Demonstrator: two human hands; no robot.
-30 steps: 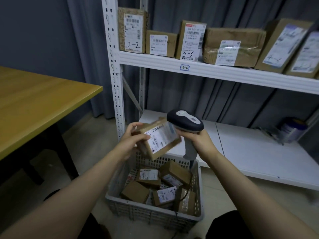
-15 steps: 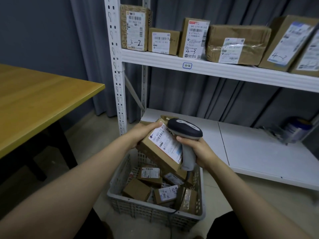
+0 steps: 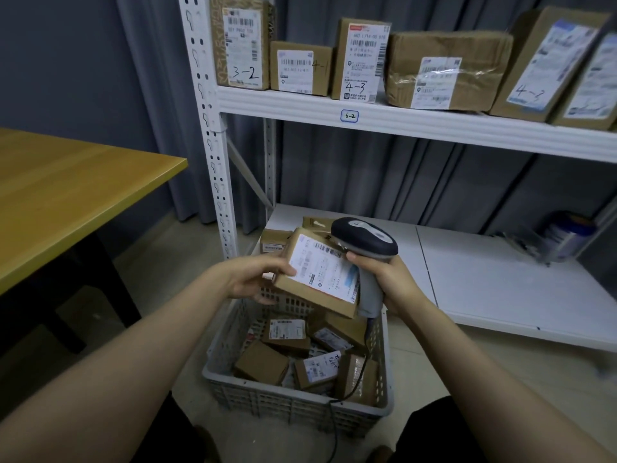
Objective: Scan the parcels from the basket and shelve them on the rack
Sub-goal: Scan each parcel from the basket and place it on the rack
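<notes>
My left hand (image 3: 253,279) holds a flat brown parcel (image 3: 320,274) by its left edge, white label facing up, above the grey basket (image 3: 293,404). My right hand (image 3: 390,279) grips the handle of a dark barcode scanner (image 3: 365,238), whose head sits right at the parcel's upper right corner. Its cable drops into the basket. Several small brown parcels (image 3: 287,334) lie loose inside the basket. The white rack (image 3: 417,123) stands behind, its upper shelf lined with labelled parcels (image 3: 362,60).
A yellow wooden table (image 3: 66,195) stands at the left. Two small boxes (image 3: 275,240) sit on the rack's low shelf (image 3: 500,282) behind the held parcel; a blurred can (image 3: 567,233) is at its far right. Grey curtains hang behind.
The parcel has turned from upright to lying flatter with its label up, and sits lower over the basket. The scanner head has stayed by the label.
</notes>
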